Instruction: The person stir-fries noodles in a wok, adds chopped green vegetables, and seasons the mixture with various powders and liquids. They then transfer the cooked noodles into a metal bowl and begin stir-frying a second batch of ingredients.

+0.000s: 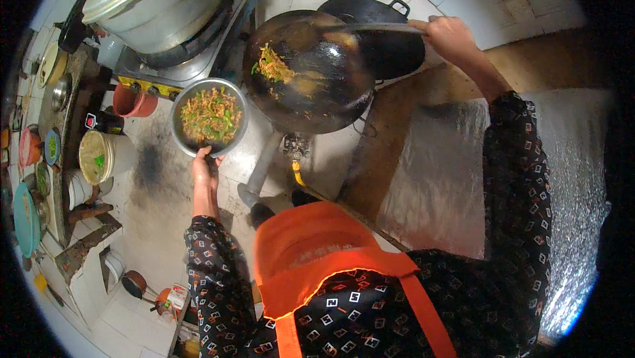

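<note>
My left hand [204,167] grips the near rim of a round metal bowl [177,138], thumb on the inside edge. Shredded brown food mixed with green pieces [211,116] fills much of the bowl. To its right sits a large dark wok [342,85], its surface oily, with a small heap of the same food [274,66] on its left side. My right hand [449,35] holds the handle of a long cooking utensil [382,27] that reaches over the wok. Blur hides the utensil's working end.
A big lidded aluminium pot [163,20] stands on a gas stove [198,70] at upper left. A second black wok [397,50] lies behind the first. Below are a gas burner fitting [296,145] and yellow hose [298,175]. Buckets [119,157] line the left counter [64,174].
</note>
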Demonstrator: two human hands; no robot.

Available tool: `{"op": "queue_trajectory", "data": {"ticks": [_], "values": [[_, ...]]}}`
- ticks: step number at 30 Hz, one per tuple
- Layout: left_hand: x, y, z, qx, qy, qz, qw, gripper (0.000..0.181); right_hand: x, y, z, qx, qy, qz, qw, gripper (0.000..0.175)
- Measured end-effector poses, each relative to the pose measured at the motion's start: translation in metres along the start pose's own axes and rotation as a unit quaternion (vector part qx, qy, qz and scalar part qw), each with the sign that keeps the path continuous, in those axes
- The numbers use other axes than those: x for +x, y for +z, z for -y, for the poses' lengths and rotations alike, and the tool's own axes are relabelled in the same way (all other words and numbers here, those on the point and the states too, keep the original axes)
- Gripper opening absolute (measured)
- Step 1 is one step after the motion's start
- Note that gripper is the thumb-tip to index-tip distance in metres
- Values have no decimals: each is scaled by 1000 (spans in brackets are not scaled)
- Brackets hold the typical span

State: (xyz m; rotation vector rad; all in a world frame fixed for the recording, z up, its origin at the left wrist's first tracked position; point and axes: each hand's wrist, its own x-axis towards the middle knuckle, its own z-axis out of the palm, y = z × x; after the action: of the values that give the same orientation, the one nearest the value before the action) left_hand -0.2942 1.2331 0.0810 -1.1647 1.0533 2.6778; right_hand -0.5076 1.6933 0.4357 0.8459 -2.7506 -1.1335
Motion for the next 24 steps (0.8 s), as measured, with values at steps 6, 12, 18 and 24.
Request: {"op": "queue_trajectory", "data": {"ticks": [6, 12, 18, 24], "values": [[13, 17, 6, 20, 15, 16, 1000, 23, 9, 1, 16, 180, 8, -10, 984, 37], [23, 21, 6, 23, 4, 12, 1000, 24, -11, -2, -33, 175, -7, 86, 981, 30], [33, 29, 9, 82, -8, 13, 997, 18, -16, 83, -74, 278, -52, 239, 929, 41], [47, 42, 17, 71, 11, 0, 997, 20, -2, 149, 6, 535, 29, 225, 814, 43]]}}
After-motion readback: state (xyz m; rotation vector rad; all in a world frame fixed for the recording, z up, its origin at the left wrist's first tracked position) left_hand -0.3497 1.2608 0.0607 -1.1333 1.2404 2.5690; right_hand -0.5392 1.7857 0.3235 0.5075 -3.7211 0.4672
